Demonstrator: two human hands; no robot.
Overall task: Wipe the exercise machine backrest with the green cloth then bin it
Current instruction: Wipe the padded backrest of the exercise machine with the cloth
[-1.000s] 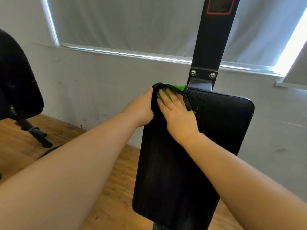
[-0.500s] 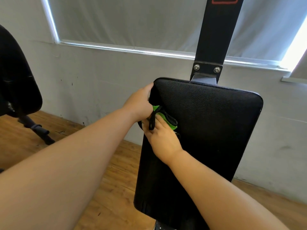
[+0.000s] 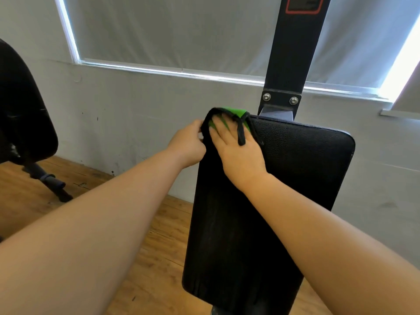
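Right hand (image 3: pixel 238 151) presses green cloth (image 3: pixel 234 113) flat (fingers straight) on backrest (image 3: pixel 295 178).

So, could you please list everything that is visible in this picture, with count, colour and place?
backrest: one, black, centre, upright on the post
green cloth: one, green with black edging, at the backrest's top left corner
machine post: one, black, two bolts, above the backrest
padded seat: one, black, far left
window blind: one, grey, behind on the wall
floor: wood, brown, below left
left hand: one, holds the backrest's left edge near the top
right hand: one, presses the cloth flat on the backrest
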